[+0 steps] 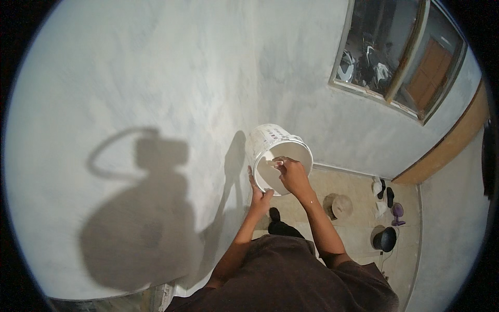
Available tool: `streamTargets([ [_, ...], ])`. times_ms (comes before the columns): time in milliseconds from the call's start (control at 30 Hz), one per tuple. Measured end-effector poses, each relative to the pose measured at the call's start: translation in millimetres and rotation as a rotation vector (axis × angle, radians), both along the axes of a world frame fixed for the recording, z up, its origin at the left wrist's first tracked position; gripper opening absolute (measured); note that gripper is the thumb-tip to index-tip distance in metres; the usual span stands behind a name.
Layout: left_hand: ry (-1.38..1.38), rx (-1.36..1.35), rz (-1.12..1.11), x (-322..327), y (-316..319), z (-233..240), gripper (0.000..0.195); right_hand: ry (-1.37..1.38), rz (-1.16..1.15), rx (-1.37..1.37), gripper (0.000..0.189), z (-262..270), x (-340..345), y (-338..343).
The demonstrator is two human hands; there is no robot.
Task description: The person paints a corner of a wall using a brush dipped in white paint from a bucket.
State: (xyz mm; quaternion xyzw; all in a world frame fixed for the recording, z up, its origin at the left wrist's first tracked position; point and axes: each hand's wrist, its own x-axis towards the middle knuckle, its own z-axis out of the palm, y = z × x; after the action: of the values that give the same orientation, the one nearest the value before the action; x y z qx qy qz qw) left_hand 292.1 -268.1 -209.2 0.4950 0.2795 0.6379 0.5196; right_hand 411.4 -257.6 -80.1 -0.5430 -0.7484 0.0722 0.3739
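A white plastic bucket (266,134) is held up tilted near the wall corner, its mouth facing me. Printed marks run along its side, and its wire handle (296,137) lies against the rim. My left hand (260,199) grips the lower left of that rim, thumb towards the mouth and fingers around the outside. Inside the mouth, my right hand (293,175) has its fingers closed on a small pale object (271,163); what it is cannot be made out. Whitish smears mark the fingers of both hands. My right hand covers part of the bucket's inside.
Blotchy grey-white walls (187,78) meet just beyond the bucket. A framed window (390,99) is at upper right, with motorcycles behind the glass. On the tiled floor are a round pale container (342,206), a black bucket (384,239), a purple object (397,210) and dark sandals (390,197).
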Motion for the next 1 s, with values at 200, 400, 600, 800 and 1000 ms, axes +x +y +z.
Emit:
streamTargets([
  [200,0.024,-0.096,-0.081,1,0,-1,0.085,-0.021,0.051,-0.049,0.017,-17,9,11],
  [400,-0.016,-0.159,-0.01,7,1,-14,0.084,0.371,0.034,-0.226,0.024,2,13,-7],
  [600,-0.032,-0.239,0.021,5,9,-25,0.083,0.897,0.038,-0.191,0.033,4,31,-11],
  [800,-0.152,-0.444,-0.17,3,17,43,0.09,1.326,0.027,-0.19,0.03,1,71,16],
  [1000,-0.065,-0.531,-0.17,32,79,62,0.067,1.614,0.153,-0.196,0.031,9,112,71],
])
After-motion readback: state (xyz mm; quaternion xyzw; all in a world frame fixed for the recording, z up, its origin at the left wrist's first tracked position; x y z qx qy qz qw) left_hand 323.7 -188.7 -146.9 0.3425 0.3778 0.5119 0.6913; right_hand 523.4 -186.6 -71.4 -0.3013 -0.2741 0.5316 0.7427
